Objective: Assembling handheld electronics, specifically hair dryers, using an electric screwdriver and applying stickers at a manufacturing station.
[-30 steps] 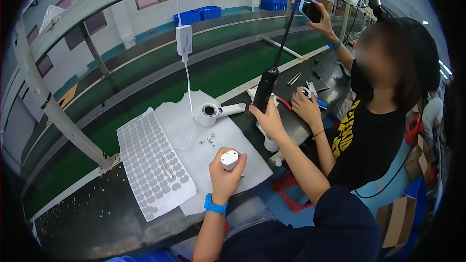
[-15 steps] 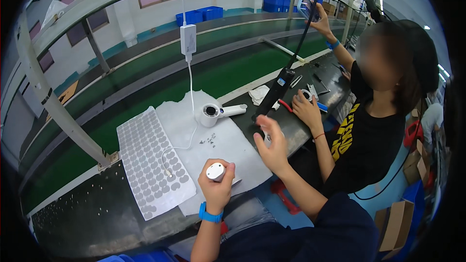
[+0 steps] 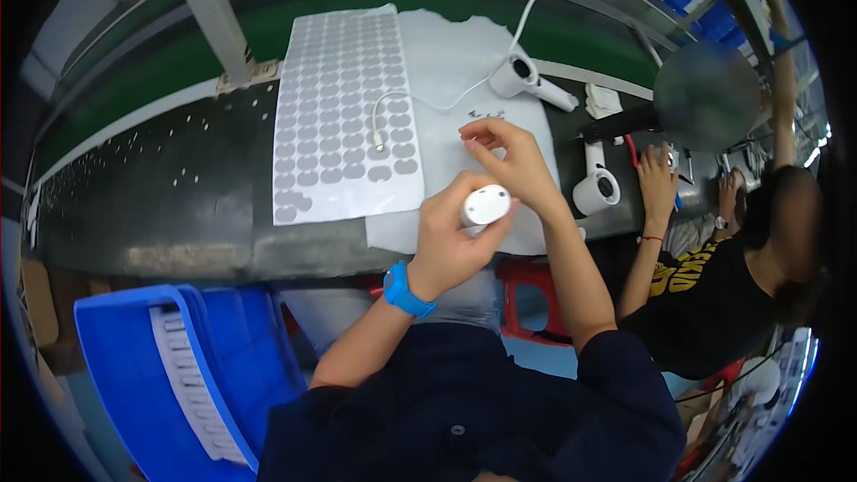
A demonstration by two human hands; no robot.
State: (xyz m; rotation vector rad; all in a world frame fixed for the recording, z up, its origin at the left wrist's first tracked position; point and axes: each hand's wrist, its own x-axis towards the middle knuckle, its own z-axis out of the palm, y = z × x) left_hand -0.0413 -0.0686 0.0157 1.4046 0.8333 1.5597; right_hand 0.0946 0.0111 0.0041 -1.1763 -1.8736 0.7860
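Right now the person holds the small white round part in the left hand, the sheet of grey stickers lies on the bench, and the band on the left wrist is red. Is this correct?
Not quite. The head view shows the wrist band is blue, not red. The rest holds: the left hand grips the small white round part, and the sheet of grey stickers lies on the bench.
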